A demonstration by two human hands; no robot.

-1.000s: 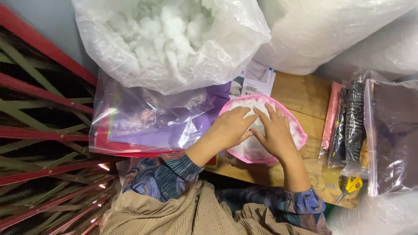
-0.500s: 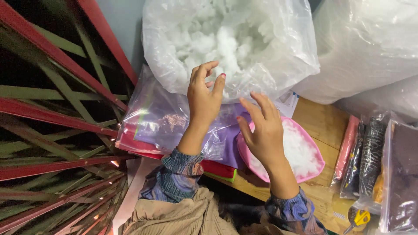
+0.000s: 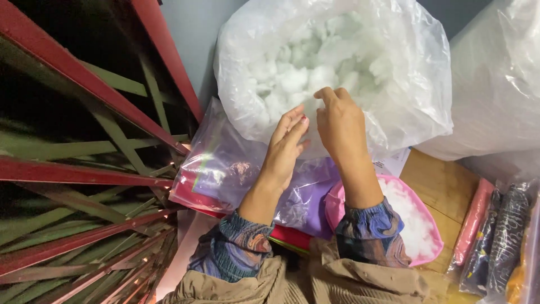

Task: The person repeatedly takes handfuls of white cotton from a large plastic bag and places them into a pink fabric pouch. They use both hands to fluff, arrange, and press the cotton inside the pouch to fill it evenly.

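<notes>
Nearest the camera: tan corduroy clothing (image 3: 315, 281) and two patterned blue-and-brown sleeve cuffs (image 3: 371, 228). Just beyond the right cuff, a round pink fabric case (image 3: 430, 239) lies open on the pale wooden surface (image 3: 444, 183), filled with white fluffy stuffing. Right of it, near the edge, a row of clear packets holding pink, dark and yellow fabric rolls (image 3: 495, 236). Left of the pink case, a clear zip bag with purple and red contents (image 3: 225, 169) leans under the forearms. Further out, both hands reach up to the mouth of a large clear plastic sack of white fibre filling (image 3: 349, 62). Left hand (image 3: 287, 149) open, fingers straight and loosely together, palm turned toward the right hand, touching the sack's film. Right hand (image 3: 340, 121) curled, fingertips bunched at the sack's edge, pinching either film or a tuft of filling; cannot tell which. Far right, a second big white plastic sack (image 3: 500, 84). Far left, red and green metal bars (image 3: 84, 169) cross in shadow.
</notes>
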